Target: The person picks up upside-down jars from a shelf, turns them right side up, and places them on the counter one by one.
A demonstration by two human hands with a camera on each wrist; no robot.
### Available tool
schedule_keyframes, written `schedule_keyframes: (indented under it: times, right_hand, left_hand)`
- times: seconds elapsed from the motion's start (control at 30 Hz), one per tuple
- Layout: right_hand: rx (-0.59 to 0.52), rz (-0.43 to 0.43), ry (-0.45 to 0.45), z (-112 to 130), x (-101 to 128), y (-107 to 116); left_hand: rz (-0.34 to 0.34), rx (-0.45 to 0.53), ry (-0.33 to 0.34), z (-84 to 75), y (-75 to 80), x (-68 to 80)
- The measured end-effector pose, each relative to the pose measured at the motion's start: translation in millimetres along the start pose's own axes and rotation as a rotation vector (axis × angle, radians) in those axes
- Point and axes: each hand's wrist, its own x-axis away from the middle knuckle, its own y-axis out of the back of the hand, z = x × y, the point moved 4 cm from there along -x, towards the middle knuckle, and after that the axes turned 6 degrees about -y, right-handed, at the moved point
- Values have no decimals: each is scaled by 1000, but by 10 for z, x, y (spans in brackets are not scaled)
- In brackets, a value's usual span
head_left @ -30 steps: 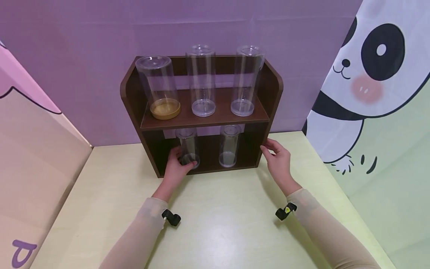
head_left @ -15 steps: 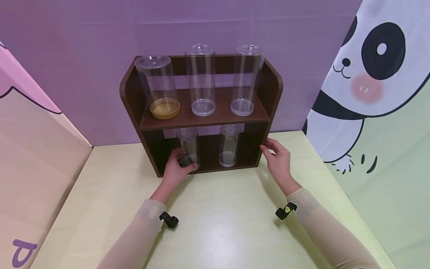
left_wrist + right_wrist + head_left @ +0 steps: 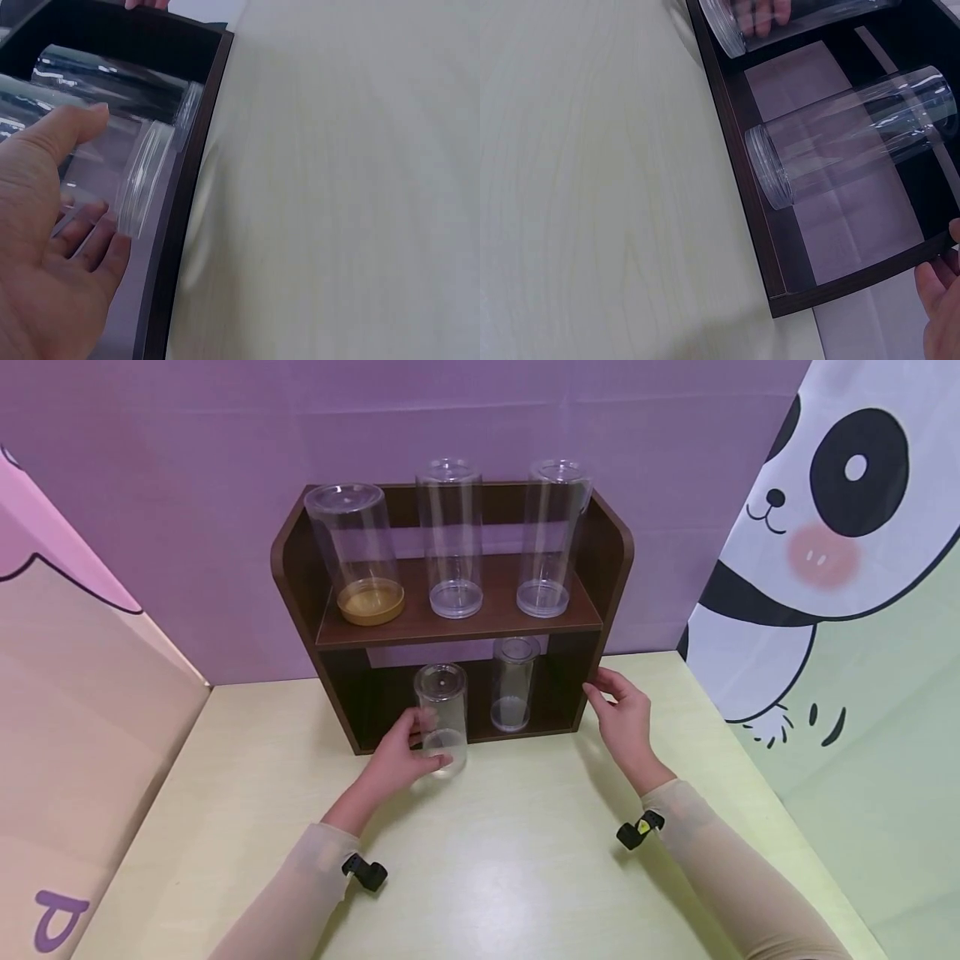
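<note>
My left hand holds a clear plastic jar at the front of the dark brown shelf. In the left wrist view, the thumb lies over this jar and the fingers curl around its other side. The jar's base is in front of the lower board's edge in the head view. On the right, my right hand pinches the shelf's side panel, with fingers against its outer face in the right wrist view. A second clear jar stands on the lower level between the hands.
On the upper level stand two tall clear jars and a wider one with a gold base. The shelf stands on a pale wooden table against a purple backdrop. A panda print covers the right side.
My left hand has drawn the jar forward and slightly right, from inside the lower level to the shelf's front edge. The right hand stays at the side panel.
</note>
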Motion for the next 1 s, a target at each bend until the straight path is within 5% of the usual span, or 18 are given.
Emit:
schedule_keyframes:
  times: [0.43,0.83,1.0]
  right_hand:
    - [-51,-3,3,-6,5,-13]
    - [-107,-79,4,7,257,-32]
    - [-128,-9,63,127,376,-118]
  left_hand:
    - [76,37,-83,-144,-98,191]
    - [98,52,-116,-131,-141,218]
    - [101,54,-128,-109,-156,216]
